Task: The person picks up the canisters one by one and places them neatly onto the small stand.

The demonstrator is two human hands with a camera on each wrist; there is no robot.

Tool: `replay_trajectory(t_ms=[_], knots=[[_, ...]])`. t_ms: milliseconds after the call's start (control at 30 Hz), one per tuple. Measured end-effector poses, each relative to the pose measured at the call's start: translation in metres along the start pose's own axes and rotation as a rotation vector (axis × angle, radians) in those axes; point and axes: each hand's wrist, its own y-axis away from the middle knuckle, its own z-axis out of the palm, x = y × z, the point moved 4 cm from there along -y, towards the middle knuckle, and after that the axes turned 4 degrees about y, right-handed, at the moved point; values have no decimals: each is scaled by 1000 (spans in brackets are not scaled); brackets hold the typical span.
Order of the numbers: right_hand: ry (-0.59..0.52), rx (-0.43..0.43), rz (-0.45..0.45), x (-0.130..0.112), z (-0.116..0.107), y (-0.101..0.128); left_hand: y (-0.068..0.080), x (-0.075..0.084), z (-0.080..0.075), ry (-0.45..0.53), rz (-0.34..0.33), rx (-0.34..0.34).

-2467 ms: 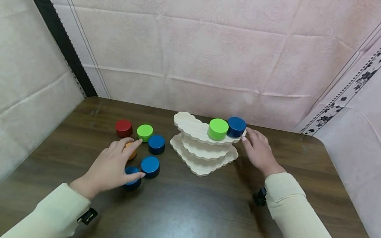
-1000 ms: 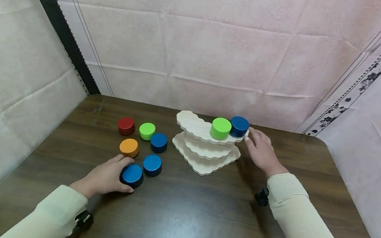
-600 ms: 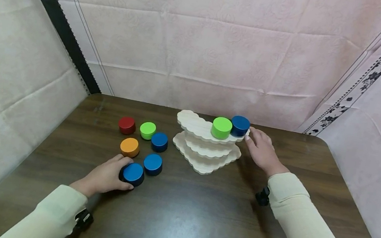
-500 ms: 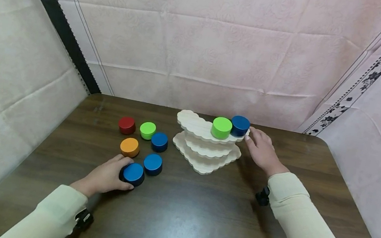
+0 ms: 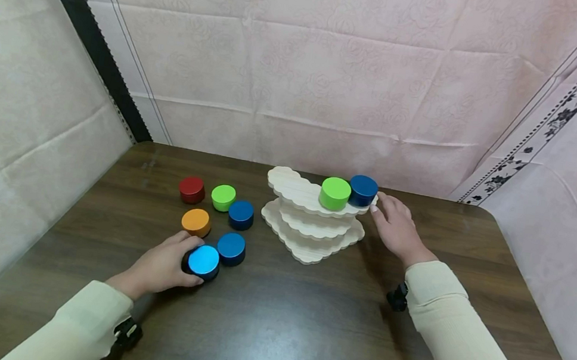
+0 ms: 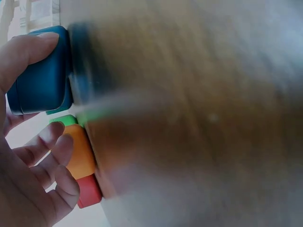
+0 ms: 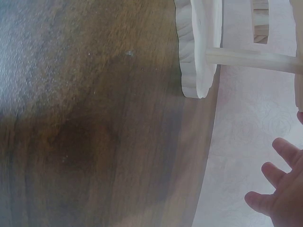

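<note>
Low in the frame, left of centre, our left hand (image 5: 160, 265) grips a blue cylinder (image 5: 204, 261) near an orange cylinder (image 5: 196, 222); right of centre, our right hand (image 5: 397, 229) touches the tiered white stand (image 5: 292, 191), whether pinching it we cannot tell.

Cream sleeves (image 5: 463, 339) adjoin small black wrist devices (image 5: 128, 334).
</note>
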Motion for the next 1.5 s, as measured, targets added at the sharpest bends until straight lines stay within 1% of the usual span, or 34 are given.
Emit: replay_trajectory(t_ms=[367,667,800,1033,1233,1500], knots=[[-10,-9,-6,-2,0,1,2,7,-7,0,-36,28],[-4,1,-4,-2,0,1,3,18,-18,18,-2,54],[-3,4,-8,-3,-1,1,1,20,-21,25,4,63],[-3,-1,6,-3,-1,2,0,22,-28,52,17,123],[-3,1,0,-2,-1,2,-6,26,-33,93,29,155],[-1,4,-2,-2,-1,2,-20,38,-41,136,69,179]])
